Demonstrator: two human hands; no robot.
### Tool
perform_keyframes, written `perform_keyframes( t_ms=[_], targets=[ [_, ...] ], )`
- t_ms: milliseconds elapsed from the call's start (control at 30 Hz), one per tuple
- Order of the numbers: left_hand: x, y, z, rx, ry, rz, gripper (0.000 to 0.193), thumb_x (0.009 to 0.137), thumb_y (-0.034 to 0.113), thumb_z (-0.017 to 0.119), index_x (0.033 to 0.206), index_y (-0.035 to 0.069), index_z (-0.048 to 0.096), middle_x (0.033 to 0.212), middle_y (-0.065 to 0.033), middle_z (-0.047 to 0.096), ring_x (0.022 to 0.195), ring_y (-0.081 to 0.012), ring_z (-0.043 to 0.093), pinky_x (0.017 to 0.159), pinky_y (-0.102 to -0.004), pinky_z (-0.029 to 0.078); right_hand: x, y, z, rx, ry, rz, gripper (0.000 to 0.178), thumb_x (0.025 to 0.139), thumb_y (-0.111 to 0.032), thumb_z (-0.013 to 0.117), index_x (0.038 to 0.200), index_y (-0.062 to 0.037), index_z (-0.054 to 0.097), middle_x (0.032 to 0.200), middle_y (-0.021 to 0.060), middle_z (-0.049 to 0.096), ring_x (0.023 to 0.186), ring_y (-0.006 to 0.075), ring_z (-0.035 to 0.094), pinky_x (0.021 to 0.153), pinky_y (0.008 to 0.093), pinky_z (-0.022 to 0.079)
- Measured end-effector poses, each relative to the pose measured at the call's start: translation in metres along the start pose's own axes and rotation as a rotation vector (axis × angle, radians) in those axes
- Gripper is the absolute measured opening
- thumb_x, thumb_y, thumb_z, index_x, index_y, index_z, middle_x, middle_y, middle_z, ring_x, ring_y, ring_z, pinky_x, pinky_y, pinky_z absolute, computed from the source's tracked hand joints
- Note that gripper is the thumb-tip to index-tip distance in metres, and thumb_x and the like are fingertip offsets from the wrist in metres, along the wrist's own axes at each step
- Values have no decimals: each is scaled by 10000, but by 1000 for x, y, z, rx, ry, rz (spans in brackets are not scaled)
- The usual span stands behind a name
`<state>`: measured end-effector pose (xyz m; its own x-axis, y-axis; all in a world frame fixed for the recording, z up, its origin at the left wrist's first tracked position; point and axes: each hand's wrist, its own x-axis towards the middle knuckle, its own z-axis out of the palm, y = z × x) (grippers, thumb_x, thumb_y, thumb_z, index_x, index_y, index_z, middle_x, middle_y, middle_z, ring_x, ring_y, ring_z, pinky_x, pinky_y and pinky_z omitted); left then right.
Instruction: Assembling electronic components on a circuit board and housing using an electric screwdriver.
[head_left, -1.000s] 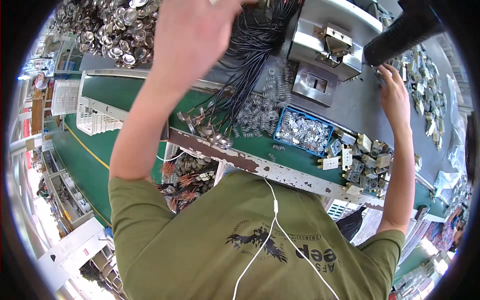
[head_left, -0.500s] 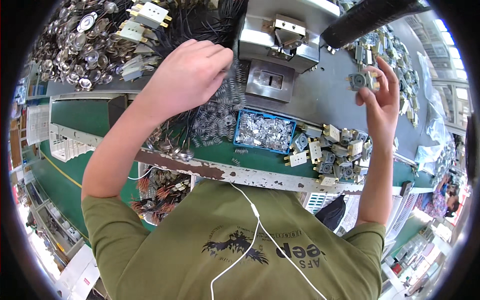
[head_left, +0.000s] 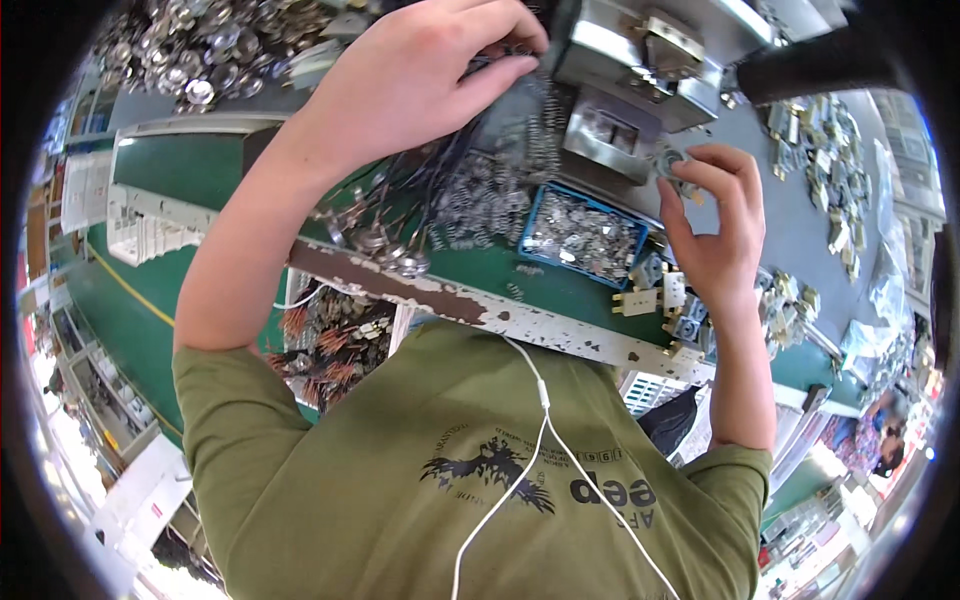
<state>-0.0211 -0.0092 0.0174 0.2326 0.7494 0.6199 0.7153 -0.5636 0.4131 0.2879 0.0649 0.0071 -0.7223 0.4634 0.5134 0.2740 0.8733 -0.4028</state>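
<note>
My right hand (head_left: 718,225) pinches a small grey block with brass prongs (head_left: 667,160) between thumb and fingers. It holds the block beside the right edge of a steel fixture (head_left: 605,138) with a recess in its top. My left hand (head_left: 425,75) is over the far left middle of the bench, with thumb and fingers closed together. Something dark and thin shows between them, but I cannot make out what it is. Below that hand lie black wires (head_left: 448,170) and a heap of small coil springs (head_left: 485,200).
A blue tray (head_left: 527,232) of small metal pieces stands near the front edge. Similar blocks (head_left: 690,312) are heaped to its right, with more (head_left: 820,170) at far right. Metal discs (head_left: 200,50) fill the far left. A steel press (head_left: 640,60) and black tube (head_left: 820,72) stand behind.
My right hand has moved left with the block, to the steel fixture. My left hand has shifted up and right over the wires. The whole view has swung slightly.
</note>
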Motion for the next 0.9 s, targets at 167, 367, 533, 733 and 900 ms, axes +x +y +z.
perform_keyframes(
  t_ms=[167, 367, 533, 733, 900],
  targets=[
    [-9, 31, -30, -30, -223, -439, 152, 945, 80, 693, 1065, -10, 666, 935, -137, 651, 788, -247, 686, 706, -346, 549, 16, -15, -6, -292, -315, 29, 400, 803, -62, 811, 1193, -114, 736, 1058, 90, 643, 935, 277, 646, 808, 400, 527],
    [-33, 4, -25, 189, 33, 190, 181, 971, 154, 663, 1092, 20, 647, 887, -149, 660, 769, -290, 691, 678, -388, 551, 25, -13, -12, -257, -455, 37, 437, 801, -97, 826, 1224, -91, 717, 1112, 108, 678, 982, 293, 659, 822, 420, 533],
    [-33, 33, -37, 94, -235, -297, 154, 955, 107, 652, 1090, 53, 700, 868, -79, 676, 796, -210, 668, 709, -327, 527, 28, 7, 31, -195, -216, 75, 328, 809, -141, 840, 1115, -98, 730, 1022, 82, 721, 901, 270, 700, 796, 386, 559],
    [-52, 42, -57, 97, -536, -455, 202, 933, 164, 554, 1031, 47, 685, 945, -137, 691, 914, -350, 678, 812, -459, 544, 23, 1, 30, -180, -171, 24, 212, 856, -56, 782, 1063, -91, 750, 1091, 74, 728, 980, 290, 702, 840, 376, 558],
    [-52, 52, -59, 96, -841, -577, 272, 885, 128, 572, 1103, 95, 732, 892, -144, 684, 870, -355, 670, 764, -477, 528, 32, -22, 29, -203, -138, -105, 268, 835, -3, 748, 1085, -100, 764, 1125, 77, 724, 1025, 286, 691, 864, 387, 554]
  ],
)
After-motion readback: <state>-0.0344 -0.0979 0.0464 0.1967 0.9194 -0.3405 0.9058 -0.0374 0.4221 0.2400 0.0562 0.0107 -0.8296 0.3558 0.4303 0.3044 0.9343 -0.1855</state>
